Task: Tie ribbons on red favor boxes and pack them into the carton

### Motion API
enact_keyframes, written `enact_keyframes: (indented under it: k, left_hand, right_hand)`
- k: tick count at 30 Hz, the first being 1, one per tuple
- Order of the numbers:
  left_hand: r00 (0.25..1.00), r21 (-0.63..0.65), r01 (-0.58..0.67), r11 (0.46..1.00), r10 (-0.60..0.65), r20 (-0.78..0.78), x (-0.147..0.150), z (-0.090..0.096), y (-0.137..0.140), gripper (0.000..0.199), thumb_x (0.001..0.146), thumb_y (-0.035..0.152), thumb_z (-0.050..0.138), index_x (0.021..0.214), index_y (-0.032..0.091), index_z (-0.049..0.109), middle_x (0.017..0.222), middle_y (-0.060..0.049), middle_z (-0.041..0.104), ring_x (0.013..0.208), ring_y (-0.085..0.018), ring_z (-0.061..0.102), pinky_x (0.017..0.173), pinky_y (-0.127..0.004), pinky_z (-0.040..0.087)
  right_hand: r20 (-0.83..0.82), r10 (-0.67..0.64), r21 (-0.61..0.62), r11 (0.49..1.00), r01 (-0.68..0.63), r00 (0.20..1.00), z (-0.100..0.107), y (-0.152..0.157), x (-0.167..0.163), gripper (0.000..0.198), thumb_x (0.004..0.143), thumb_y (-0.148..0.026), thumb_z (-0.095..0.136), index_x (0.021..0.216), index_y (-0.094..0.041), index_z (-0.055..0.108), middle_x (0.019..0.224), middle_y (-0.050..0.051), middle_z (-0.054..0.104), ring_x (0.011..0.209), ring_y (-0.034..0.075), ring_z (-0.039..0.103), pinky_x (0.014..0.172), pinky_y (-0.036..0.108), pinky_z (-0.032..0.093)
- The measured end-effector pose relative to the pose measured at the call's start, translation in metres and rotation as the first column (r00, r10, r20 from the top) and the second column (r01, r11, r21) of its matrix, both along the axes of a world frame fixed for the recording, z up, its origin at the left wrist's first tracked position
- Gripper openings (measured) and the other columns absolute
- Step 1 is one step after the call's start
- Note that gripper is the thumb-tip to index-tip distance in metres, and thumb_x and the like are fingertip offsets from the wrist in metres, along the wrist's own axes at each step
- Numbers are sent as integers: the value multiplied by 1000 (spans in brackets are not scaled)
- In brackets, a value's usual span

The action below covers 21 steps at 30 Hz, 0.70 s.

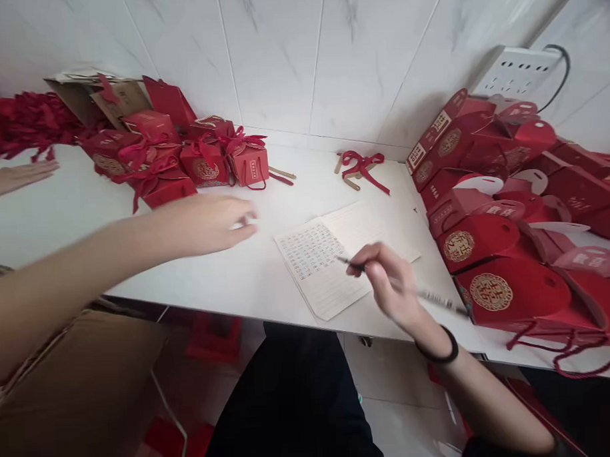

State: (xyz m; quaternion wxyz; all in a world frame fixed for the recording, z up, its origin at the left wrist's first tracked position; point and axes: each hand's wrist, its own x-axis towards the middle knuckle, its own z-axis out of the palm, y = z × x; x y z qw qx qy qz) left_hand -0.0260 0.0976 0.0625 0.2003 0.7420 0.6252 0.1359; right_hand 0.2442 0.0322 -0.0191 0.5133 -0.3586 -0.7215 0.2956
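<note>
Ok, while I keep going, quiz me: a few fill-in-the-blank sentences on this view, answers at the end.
The right hand holds a ____.
Handwriting shows on the left page of an open ____.
The wristband near that hand is coloured ____.
The power strip is coloured ____.

Missing words: pen; notebook; black; white.

- Just under my right hand (pixel 391 287): cream notebook (pixel 323 282), faint ruled lines, rows of dark script.
- Right of my grip: red boxes (pixel 495 238), round gold emblems (pixel 491 292).
- Beyond it: crimson ribbon (pixel 361 163).
- Behind it: black wristband (pixel 454 347).
</note>
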Motion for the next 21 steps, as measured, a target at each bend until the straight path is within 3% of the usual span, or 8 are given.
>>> enact_keyframes:
  k: [2, 3, 6, 9, 11, 15, 21]
  left_hand:
    - [979, -31, 197, 980, -198, -42, 52, -26, 32, 13, 76, 28, 61, 71, 16, 65, 73, 0, 63, 76, -18, 59, 75, -29, 41]
    - [961, 27, 271, 962, -269, -67, 78, -41, 44, 19, 80, 31, 55, 73, 16, 64, 73, -2, 63, 74, -19, 59, 70, -28, 40]
    - [964, 165, 267, 949, -266, -30, 130, -86, 66, 35, 87, 40, 41, 76, 15, 60, 77, -7, 63, 74, -20, 58, 67, -30, 40]
    - [962, 216, 266, 939, -272, -2, 136, -116, 72, 34, 87, 42, 40, 78, 14, 57, 80, -8, 62, 80, -21, 56, 74, -32, 40]
    - [935, 184, 349, 919, -354, -8, 127, -123, 72, 31, 84, 45, 47, 80, 15, 55, 84, -7, 60, 87, -22, 53, 81, -33, 38]
    - [884, 66, 467, 882, -467, -3, 111, -121, 75, 36, 75, 53, 56, 83, 18, 55, 93, -5, 58, 97, -24, 48, 85, -36, 33]
    - [804, -79, 595, 800, -589, 83, 111, -113, 72, 15, 81, 30, 49, 75, 20, 59, 90, -3, 60, 91, -21, 50, 79, -33, 34]
  right_hand:
    - [-108, -168, -154, 976, 151, 980, -6, 29, 13, 33, 87, -43, 60, 69, -19, 46, 55, -3, 48, 51, 12, 46, 48, 22, 38]
    - [-153, -215, -238, 955, 175, 965, -11, 43, 17, 35, 81, -41, 66, 66, -19, 44, 52, -5, 45, 47, 10, 42, 45, 20, 34]
    - [-300, -283, -463, 878, 120, 911, -29, 75, 23, 41, 69, -43, 74, 63, -19, 41, 50, -6, 41, 44, 8, 37, 40, 18, 27]
    - [-372, -330, -544, 835, 84, 868, -42, 88, 26, 43, 66, -46, 74, 63, -19, 41, 53, -5, 44, 48, 9, 42, 43, 18, 32]
    - [-370, -322, -570, 819, 61, 871, -45, 87, 28, 40, 66, -43, 75, 63, -18, 43, 56, -3, 48, 51, 9, 45, 45, 18, 36]
    - [-278, -270, -578, 814, 64, 922, -42, 74, 25, 35, 71, -37, 75, 64, -18, 46, 56, -2, 52, 46, 9, 43, 41, 18, 32]
    - [-140, -238, -493, 858, 141, 961, -39, 57, 8, 37, 81, -36, 66, 61, -19, 39, 50, -4, 49, 42, 8, 40, 40, 18, 30]
